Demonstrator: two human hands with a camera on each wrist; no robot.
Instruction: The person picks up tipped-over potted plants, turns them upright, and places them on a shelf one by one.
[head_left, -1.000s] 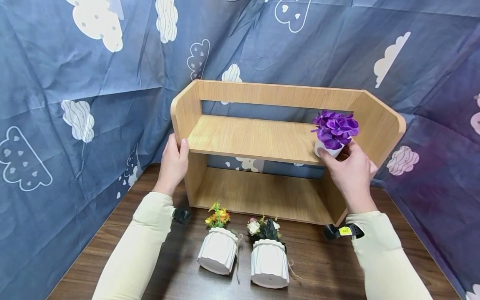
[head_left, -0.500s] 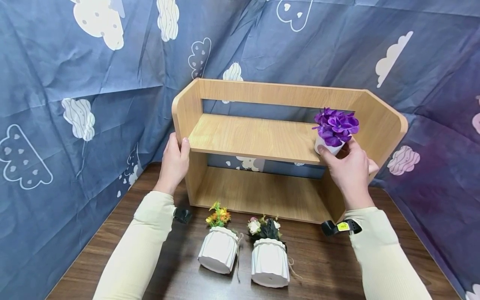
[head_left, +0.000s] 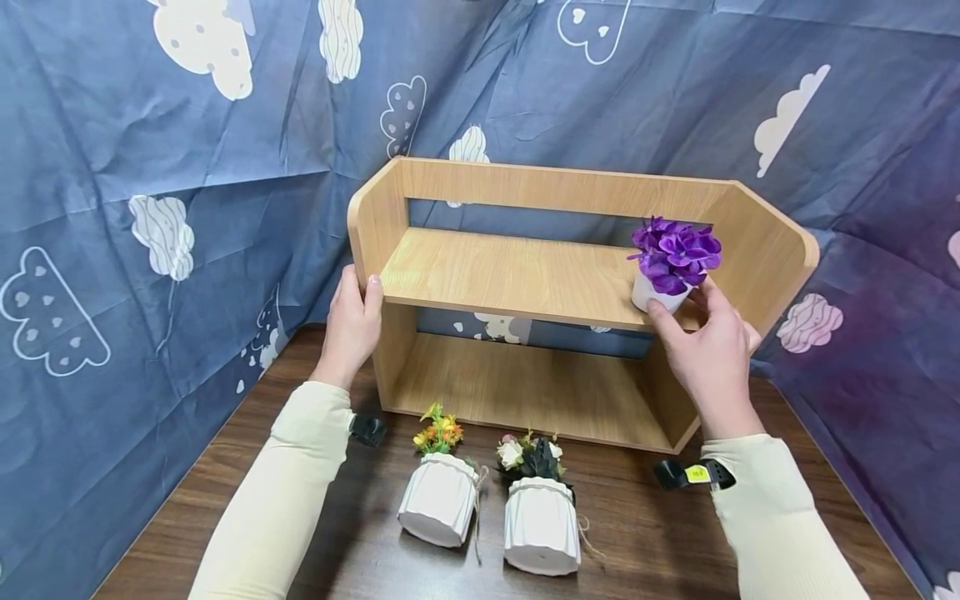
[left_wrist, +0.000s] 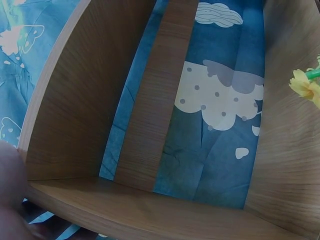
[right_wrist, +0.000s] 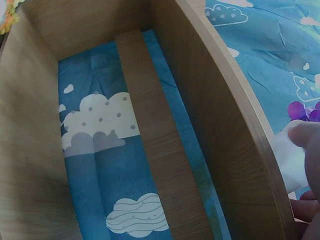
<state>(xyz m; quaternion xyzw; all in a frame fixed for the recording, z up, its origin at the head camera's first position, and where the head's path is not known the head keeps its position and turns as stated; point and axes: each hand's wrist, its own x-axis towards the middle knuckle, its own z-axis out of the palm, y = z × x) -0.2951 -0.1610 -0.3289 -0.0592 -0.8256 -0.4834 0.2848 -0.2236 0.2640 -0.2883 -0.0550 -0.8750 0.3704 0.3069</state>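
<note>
Pinched small white round pot of purple flowers [head_left: 667,271] between thumb and fingers of right hand [head_left: 711,350], at front right corner of upper board [head_left: 502,271] of tan wooden two-tier shelf unit [head_left: 562,190]. Could not tell contact between pot base and board. Gripped front edge of left side panel [head_left: 378,223] with left hand [head_left: 351,323]. Saw on dark brown wooden worktop [head_left: 622,492], before unit's lower front edge, white fluted pot of yellow-orange flowers [head_left: 438,500] at left, white fluted pot of cream flowers [head_left: 542,527] at right. Saw blue cloud-print cloth [head_left: 570,100] behind unit.
</note>
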